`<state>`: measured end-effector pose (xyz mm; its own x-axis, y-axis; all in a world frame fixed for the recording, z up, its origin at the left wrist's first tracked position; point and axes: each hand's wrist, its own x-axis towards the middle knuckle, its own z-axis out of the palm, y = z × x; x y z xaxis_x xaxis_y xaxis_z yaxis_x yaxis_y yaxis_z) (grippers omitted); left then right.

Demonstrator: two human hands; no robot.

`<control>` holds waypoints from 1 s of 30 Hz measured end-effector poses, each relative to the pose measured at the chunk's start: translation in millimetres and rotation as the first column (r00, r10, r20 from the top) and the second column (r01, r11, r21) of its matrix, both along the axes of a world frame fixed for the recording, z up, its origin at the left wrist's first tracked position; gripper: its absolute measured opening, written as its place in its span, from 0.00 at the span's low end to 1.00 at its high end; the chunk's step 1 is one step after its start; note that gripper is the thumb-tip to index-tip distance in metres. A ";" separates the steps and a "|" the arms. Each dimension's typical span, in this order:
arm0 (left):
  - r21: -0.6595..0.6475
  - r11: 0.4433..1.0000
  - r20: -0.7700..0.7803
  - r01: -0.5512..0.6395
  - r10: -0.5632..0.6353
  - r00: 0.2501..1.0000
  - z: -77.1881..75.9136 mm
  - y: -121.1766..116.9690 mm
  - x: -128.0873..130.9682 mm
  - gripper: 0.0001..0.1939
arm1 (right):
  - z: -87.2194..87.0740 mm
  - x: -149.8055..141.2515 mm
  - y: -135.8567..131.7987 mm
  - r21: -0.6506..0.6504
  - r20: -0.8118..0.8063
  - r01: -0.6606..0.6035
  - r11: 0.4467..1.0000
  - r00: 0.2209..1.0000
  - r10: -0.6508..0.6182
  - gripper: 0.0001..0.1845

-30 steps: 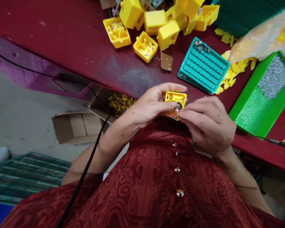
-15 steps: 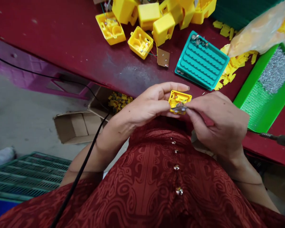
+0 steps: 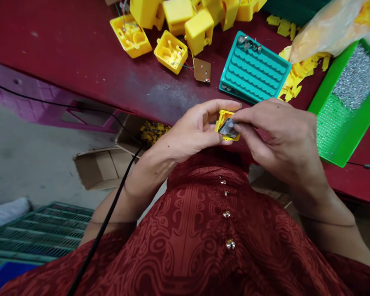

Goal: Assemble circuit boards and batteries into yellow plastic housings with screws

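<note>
My left hand (image 3: 200, 127) is closed around a small yellow plastic housing (image 3: 221, 116), its open side facing up. A small dark circuit board (image 3: 227, 128) lies tilted in the housing's mouth. The thumb and forefinger of my right hand (image 3: 274, 131) pinch the board at its right edge. Beyond my hands, another yellow housing (image 3: 169, 53) sits on the red table, joined by thin wires to a brown circuit board (image 3: 202, 70).
More yellow housings (image 3: 177, 16) crowd the back of the red table (image 3: 80, 49). A teal ribbed tray (image 3: 255, 68) holds a few round metal parts. At right stands a green basket (image 3: 329, 142) of screws. Open cardboard boxes (image 3: 101, 164) are below left; a black cable (image 3: 111, 205) crosses my left arm.
The circuit board has gone from nearly edge-on to lying flatter inside the housing's opening. My right hand has turned and shifted slightly up with it. The view has moved a little.
</note>
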<state>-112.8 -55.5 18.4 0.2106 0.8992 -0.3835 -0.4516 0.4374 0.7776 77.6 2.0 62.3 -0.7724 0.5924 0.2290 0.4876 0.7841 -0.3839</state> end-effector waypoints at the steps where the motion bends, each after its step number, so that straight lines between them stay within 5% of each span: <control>1: -0.001 1.000 -0.002 -0.006 0.006 1.000 0.6 0.0 0.3 0.28 | -1.3 0.1 0.3 0.007 -0.018 0.008 1.000 1.000 -0.008 0.09; 12: 0.001 1.000 -0.046 -0.001 0.001 0.999 2.3 0.5 4.7 0.28 | -7.3 0.6 -5.6 0.042 -0.216 0.030 0.999 0.976 -0.021 0.05; 19: -0.009 1.000 -0.041 -0.015 0.014 0.999 6.4 0.0 4.1 0.26 | -2.3 5.6 -9.5 -0.071 -0.106 0.137 0.988 0.984 -0.144 0.08; 30: -0.012 1.000 -0.045 -0.007 0.007 0.999 2.7 1.8 6.1 0.26 | -2.3 5.0 -9.9 -0.017 -0.205 0.100 0.995 0.974 -0.101 0.06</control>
<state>-106.7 -53.6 21.1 0.1865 0.8957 -0.4037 -0.4191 0.4441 0.7919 82.7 -7.9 60.0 -0.6458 0.6665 0.3725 0.4740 0.7325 -0.4887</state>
